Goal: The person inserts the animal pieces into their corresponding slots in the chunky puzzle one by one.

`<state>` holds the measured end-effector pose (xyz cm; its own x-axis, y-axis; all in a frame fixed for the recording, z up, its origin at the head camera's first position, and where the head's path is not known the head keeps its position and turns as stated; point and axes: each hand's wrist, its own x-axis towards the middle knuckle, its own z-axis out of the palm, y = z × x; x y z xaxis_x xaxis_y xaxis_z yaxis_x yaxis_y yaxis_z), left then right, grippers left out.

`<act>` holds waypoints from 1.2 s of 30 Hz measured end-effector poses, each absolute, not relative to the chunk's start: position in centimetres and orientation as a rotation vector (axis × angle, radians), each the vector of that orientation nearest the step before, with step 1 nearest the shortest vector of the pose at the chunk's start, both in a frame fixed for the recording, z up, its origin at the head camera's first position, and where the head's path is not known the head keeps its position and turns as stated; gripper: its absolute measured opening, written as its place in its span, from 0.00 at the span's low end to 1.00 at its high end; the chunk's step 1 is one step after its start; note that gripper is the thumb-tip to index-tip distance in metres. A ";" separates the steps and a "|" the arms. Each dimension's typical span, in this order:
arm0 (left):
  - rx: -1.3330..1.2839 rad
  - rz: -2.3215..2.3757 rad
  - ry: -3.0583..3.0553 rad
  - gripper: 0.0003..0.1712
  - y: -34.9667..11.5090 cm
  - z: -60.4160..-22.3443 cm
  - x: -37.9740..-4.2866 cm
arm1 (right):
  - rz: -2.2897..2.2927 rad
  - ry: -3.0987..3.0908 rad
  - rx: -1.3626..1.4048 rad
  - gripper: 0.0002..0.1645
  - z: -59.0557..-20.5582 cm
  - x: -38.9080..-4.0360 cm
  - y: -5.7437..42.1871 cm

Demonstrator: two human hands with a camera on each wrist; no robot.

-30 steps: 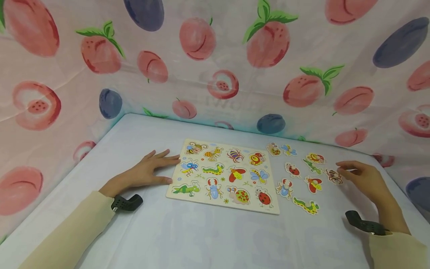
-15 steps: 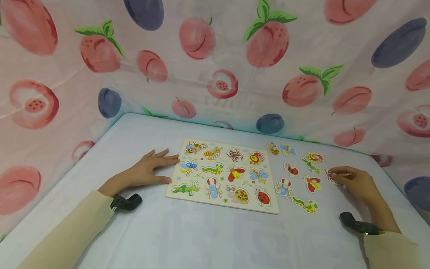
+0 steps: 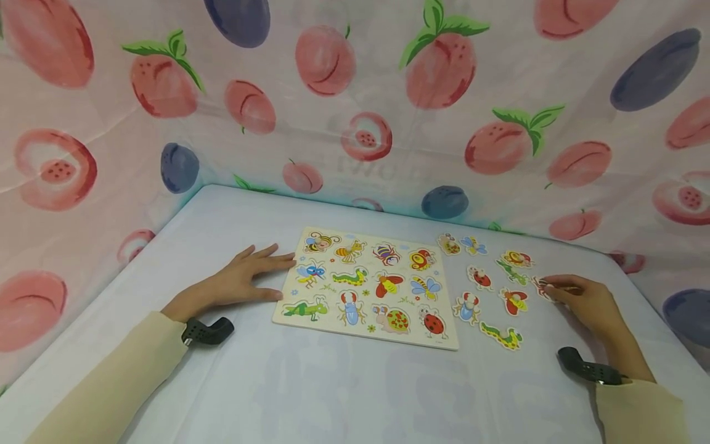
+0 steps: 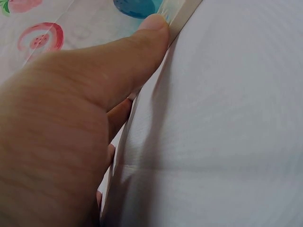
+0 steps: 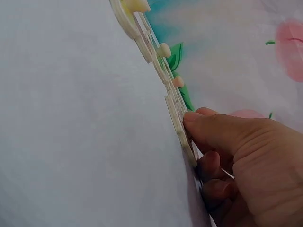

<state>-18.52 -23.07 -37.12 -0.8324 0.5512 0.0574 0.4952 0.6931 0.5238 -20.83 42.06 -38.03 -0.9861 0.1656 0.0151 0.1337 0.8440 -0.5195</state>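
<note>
A wooden insect puzzle board [image 3: 333, 327] lies in the middle of the table, printed with several bugs. The left hand [image 3: 238, 280] rests on the table with spread fingers, its thumb and fingertips touching the board's left edge. On the far right, the right hand [image 3: 590, 305] pinches a brown-striped spider puzzle piece [image 3: 539, 287] between thumb and fingers, partly covering it. The right wrist view shows this piece [image 5: 178, 125] edge-on, low at the tabletop, with its knob hidden by the thumb [image 5: 208, 125].
Between board and right hand lie loose knobbed pieces: a stag beetle [image 3: 467, 307], caterpillar [image 3: 501, 336], ladybug [image 3: 479, 277], red moth [image 3: 514, 301], snail [image 3: 448, 244], dragonfly [image 3: 474, 245], and a grasshopper [image 3: 513, 273] close to a red-and-yellow bug [image 3: 518, 258]. Fruit-patterned cloth [image 3: 416, 142] hangs behind.
The right hand has moved left and down onto the spider piece, and its fingers have closed on it. The left hand stays at the board's edge.
</note>
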 end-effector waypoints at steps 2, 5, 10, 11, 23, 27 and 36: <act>0.864 0.819 2.793 0.42 -23.0 -37.0 -18.5 | 0.830 -2.950 -0.238 0.34 -38.1 -20.7 42.1; 0.865 0.816 2.794 0.42 -23.0 -36.9 -18.4 | 0.828 -2.933 -0.231 0.33 -38.1 -20.7 42.1; 0.870 0.811 2.803 0.42 -23.1 -37.0 -18.4 | 0.815 -2.921 -0.228 0.30 -38.0 -20.9 42.0; 0.871 0.813 2.803 0.42 -23.2 -37.0 -18.4 | 0.812 -2.920 -0.230 0.30 -37.9 -20.9 41.9; 0.881 0.814 2.798 0.42 -23.0 -36.9 -18.4 | 0.805 -2.921 -0.219 0.34 -37.0 -20.5 41.8; 0.870 0.814 2.801 0.42 -22.9 -36.8 -18.4 | 0.810 -2.909 -0.185 0.35 -36.1 -20.6 41.6; 0.860 0.817 2.808 0.41 -22.9 -37.2 -18.3 | 0.834 -2.874 -0.008 0.31 -33.5 -20.5 38.7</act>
